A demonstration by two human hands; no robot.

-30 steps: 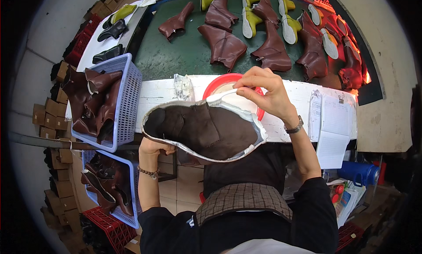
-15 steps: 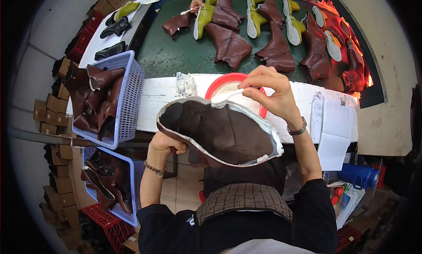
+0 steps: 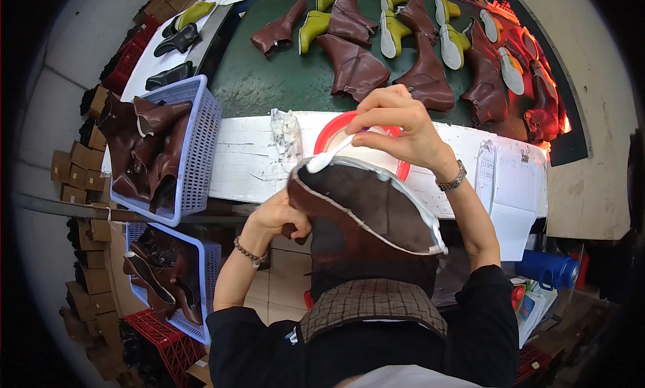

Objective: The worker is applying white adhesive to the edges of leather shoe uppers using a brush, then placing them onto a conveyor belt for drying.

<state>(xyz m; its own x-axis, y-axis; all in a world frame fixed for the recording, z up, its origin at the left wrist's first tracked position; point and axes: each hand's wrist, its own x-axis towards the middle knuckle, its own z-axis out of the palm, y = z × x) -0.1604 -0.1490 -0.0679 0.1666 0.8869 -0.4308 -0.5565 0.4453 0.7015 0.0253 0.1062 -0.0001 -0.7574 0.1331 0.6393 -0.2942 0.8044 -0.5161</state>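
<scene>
A brown leather boot upper [image 3: 321, 212] is tilted in front of me, its dark lining showing through the wide opening. White paste coats much of the rim, most thickly along the far and right side. My left hand [image 3: 279, 215] grips the upper by its left side, fingers curled against the leather. Pinched in my right hand [image 3: 402, 127] is a small brush [image 3: 328, 155], its head covered in white paste and lying on the rim's far left end. Just beyond the upper stands a red bowl [image 3: 327, 131] of white paste, partly hidden by my right hand.
Brown uppers fill two blue baskets [image 3: 195, 149] [image 3: 210, 280] at the left. On the green table [image 3: 252, 85] beyond the white bench [image 3: 245, 156] lie brown uppers and yellow-green boots [image 3: 395, 33]. Papers [image 3: 508, 193] and a blue flask [image 3: 547, 270] are at the right, with a reddish glow behind.
The upper has turned and shifted right. My right hand has moved the brush left along the rim. Another person's hand with a brush has left the far table.
</scene>
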